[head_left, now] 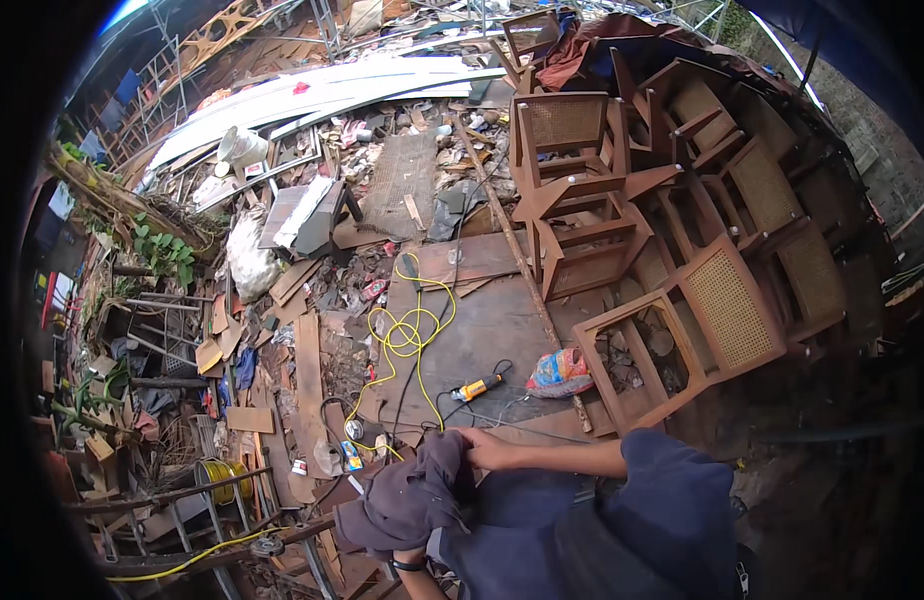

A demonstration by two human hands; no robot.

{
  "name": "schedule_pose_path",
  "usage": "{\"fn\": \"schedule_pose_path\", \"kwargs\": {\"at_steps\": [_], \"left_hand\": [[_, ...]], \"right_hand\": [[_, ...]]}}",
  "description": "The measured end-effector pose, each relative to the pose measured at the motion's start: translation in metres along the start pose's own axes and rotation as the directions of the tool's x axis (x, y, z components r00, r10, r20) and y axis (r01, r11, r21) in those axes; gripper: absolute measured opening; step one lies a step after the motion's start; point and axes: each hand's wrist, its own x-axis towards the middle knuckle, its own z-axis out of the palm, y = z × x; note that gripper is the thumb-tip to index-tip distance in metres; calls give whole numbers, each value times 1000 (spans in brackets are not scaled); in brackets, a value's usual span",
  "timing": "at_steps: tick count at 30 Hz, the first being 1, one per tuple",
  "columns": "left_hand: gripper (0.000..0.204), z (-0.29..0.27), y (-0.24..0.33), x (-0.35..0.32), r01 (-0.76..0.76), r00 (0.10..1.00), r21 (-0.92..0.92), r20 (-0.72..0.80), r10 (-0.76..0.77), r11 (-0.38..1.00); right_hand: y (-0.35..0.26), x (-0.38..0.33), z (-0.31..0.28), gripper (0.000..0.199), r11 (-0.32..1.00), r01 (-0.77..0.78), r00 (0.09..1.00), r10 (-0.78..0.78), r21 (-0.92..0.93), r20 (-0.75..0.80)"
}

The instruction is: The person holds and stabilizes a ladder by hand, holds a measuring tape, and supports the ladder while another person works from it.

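Dark board [482, 310] is lying on littered outdoor ground, scrap wood and rubbish spreading beyond it and to its left. Yellow cord [407, 340] is looping over the board's left part; orange-and-black power tool [477, 387] is resting on its near part. Red-and-blue bag [560, 373] is sitting by the board's right edge. Cane-panelled chairs [727, 305] are standing jumbled right of the board; white panels [322, 105] are lying well beyond it. Left hand [411, 555] is mostly hiding under cloth [412, 495], so can't tell its fingers; a black wristband [410, 566] is showing. Right hand [485, 450] is gripping the cloth's upper end, fingertips disappearing into folds. Dark fisheye rim is cutting off the corners. Cloth is hanging bunched just nearside of the board, looking dark purplish-grey, wrinkled, draping over the left hand.
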Motion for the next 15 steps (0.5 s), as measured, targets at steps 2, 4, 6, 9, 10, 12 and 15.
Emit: {"fn": "schedule_pose_path", "kwargs": {"at_steps": [2, 4, 6, 9, 10, 12, 15], "left_hand": [[32, 12, 11, 7, 325, 945, -358, 166, -283, 875], [32, 12, 18, 7, 690, 697, -598, 398, -597, 407], [37, 3, 6, -13, 744, 585, -601, 377, -718, 291], [41, -49, -35, -46, 655, 569, -707, 227, -790, 268], [40, -74, -45, -44, 614, 566, -713, 99, -818, 338], [40, -121, 45, -20, 566, 559, -667, -121, -820, 485], [43, -203, 42, -23, 448, 653, -499, -383, -653, 741]], "right_hand": [[-12, -15, -32, 52, 986, -119, 953, 146, 114, -264], [-10, -30, -63, 51, 990, -98, 895, 134, 106, -425], [16, -36, -109, 53, 990, -142, 798, 115, 1, -591], [3, -20, -169, 57, 983, -181, 594, 77, -40, -800], [-10, -12, -199, 56, 979, -155, 529, -31, -133, -848], [-65, -4, -256, 51, 922, -128, 415, -284, -364, -864], [-141, 29, -389, 38, 891, -147, 264, -383, -429, -885]]}}
